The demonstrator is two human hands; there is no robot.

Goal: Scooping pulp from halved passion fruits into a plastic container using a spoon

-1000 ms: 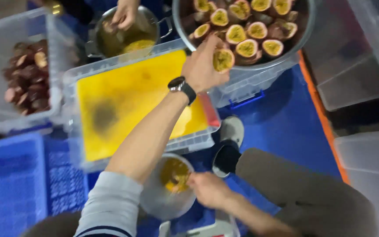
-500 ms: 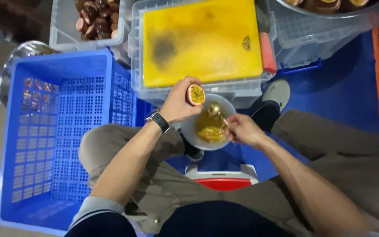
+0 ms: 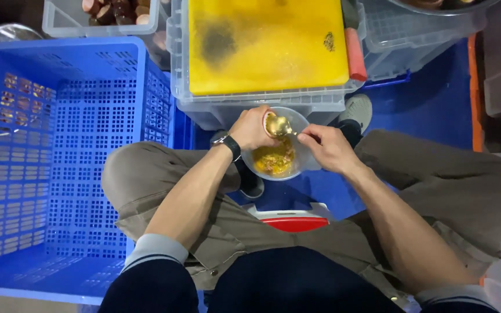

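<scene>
Two hands, left hand point(image 3: 251, 127) holding fruit half point(image 3: 271, 123), right hand point(image 3: 327, 148) spooning

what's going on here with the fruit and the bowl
A seated person holds a halved passion fruit in the left hand and digs into it with a spoon held in the right hand. Both are over a clear bowl that already holds yellow pulp. Just beyond sits a yellow cutting board on a grey crate, and a blue crate stands beside the person's left knee.
</scene>
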